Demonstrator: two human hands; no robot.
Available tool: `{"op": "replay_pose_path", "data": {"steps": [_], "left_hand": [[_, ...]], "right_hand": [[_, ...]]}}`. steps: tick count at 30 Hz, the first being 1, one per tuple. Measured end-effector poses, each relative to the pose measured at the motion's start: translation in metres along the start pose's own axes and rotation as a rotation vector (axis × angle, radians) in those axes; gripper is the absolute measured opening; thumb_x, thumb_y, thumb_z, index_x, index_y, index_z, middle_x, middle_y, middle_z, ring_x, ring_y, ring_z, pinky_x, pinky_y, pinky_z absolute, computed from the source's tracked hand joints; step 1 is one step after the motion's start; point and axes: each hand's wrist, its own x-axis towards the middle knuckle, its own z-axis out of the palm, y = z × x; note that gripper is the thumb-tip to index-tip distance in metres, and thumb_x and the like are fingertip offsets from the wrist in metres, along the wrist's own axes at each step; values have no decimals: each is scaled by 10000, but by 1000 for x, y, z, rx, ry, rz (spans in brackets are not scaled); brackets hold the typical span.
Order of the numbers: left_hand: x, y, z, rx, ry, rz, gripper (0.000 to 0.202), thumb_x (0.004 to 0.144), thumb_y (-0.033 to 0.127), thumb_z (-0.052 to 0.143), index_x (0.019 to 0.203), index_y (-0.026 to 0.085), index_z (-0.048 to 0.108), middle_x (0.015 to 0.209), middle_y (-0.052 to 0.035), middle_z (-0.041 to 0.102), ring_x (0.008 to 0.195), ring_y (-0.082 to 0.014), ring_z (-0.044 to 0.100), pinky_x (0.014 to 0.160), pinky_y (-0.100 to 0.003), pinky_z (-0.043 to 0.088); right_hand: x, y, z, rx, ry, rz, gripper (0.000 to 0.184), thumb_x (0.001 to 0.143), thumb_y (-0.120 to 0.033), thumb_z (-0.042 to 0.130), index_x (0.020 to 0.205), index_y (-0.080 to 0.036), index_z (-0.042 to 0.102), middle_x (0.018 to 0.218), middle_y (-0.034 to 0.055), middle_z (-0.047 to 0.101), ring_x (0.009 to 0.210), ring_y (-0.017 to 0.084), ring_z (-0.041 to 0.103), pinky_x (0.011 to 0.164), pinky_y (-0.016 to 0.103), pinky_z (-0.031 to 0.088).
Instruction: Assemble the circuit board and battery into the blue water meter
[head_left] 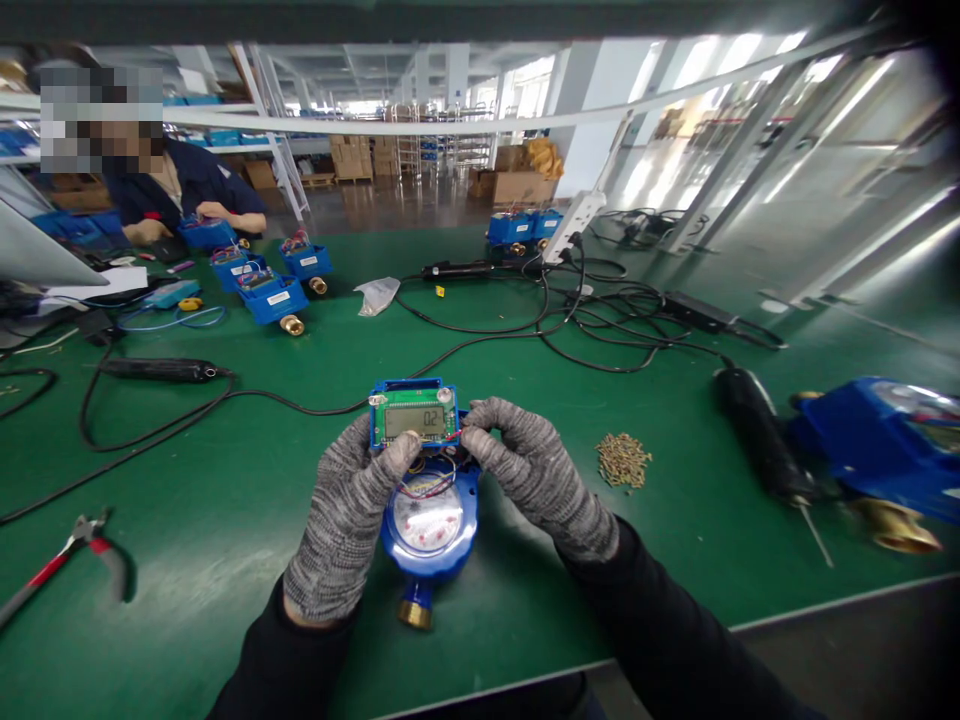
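Note:
A blue water meter point(429, 520) with a round dial and a brass fitting at its near end lies on the green table point(225, 480) in front of me. On its far end sits a green circuit board with a small display point(414, 418). My left hand point(352, 515), in a grey knit glove, pinches the board's near left edge. My right hand point(536, 470), gloved the same, pinches the board's near right corner. Red and dark wires loop between board and dial.
A pile of small brass screws point(622, 460) and a black electric screwdriver point(757, 430) lie right, beside another blue meter point(892, 450). Red-handled pliers point(67, 555) lie left. Black cables cross the middle. A co-worker point(180, 190) handles blue meters at the far left.

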Motion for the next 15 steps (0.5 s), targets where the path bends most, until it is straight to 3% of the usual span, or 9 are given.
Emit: {"op": "replay_pose_path", "data": {"steps": [9, 15], "left_hand": [[-2, 5, 2, -21, -83, -77, 345, 729, 209, 811, 1063, 163, 737, 1056, -96, 761, 933, -248, 728, 866, -374, 598], [-4, 4, 5, -70, -25, -59, 334, 706, 168, 815, 1031, 163, 739, 1004, -85, 768, 896, -246, 731, 841, -380, 608]], "right_hand": [[-3, -3, 2, -112, -53, -99, 40, 926, -240, 625, 887, -234, 617, 857, -17, 603, 865, 167, 591, 848, 345, 445], [-5, -2, 3, -135, -66, -146, 30, 933, -234, 620, 907, -243, 610, 876, -23, 598, 842, 161, 577, 982, 407, 403]]}}
